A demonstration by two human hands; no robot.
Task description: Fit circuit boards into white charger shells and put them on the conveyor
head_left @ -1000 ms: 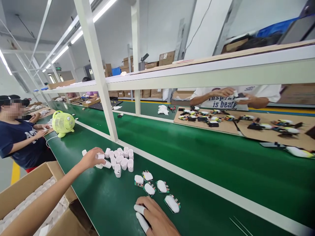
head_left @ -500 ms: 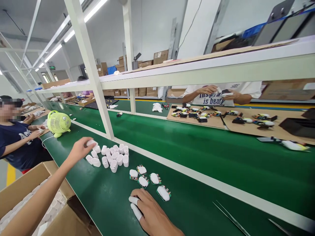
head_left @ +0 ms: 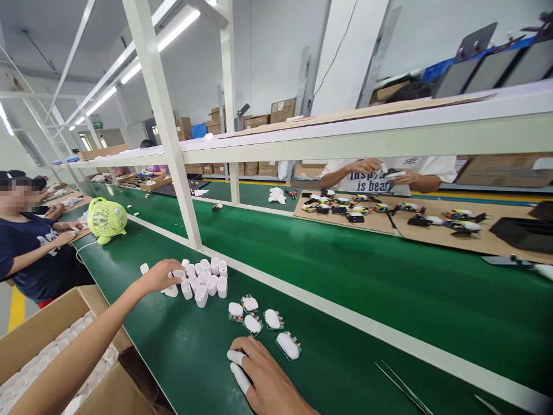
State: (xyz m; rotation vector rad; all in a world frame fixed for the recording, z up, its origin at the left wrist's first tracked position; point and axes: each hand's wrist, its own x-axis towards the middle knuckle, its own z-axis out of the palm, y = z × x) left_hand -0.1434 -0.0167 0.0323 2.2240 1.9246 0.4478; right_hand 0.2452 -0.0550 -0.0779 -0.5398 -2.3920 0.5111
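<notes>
My left hand [head_left: 161,276] reaches into the left side of a group of white plastic cases [head_left: 201,295]. Its thumb and fingers close around one white plastic case [head_left: 178,274], which they partly hide. Several cases stand upright close together, and a single case [head_left: 144,269] sits to the left, behind the hand. My right hand [head_left: 263,372] rests palm down on the green bench, fingers loosely bent, holding nothing; white finger cots cover two of its fingertips. Just beyond it lie several small green circuit boards with white padded tops [head_left: 288,346].
An open cardboard box [head_left: 93,300] of white cases stands at lower left. Tweezers [head_left: 404,387] lie at lower right. A green fan [head_left: 106,220] and a co-worker [head_left: 26,253] are at left. A white post [head_left: 166,124] rises behind the cases. Across the bench another person handles parts above cardboard sheets [head_left: 367,222].
My left hand has moved right and down from the far left of the group, where it pinched a case, to other cases. One case now stands alone at left. My right hand stays put.
</notes>
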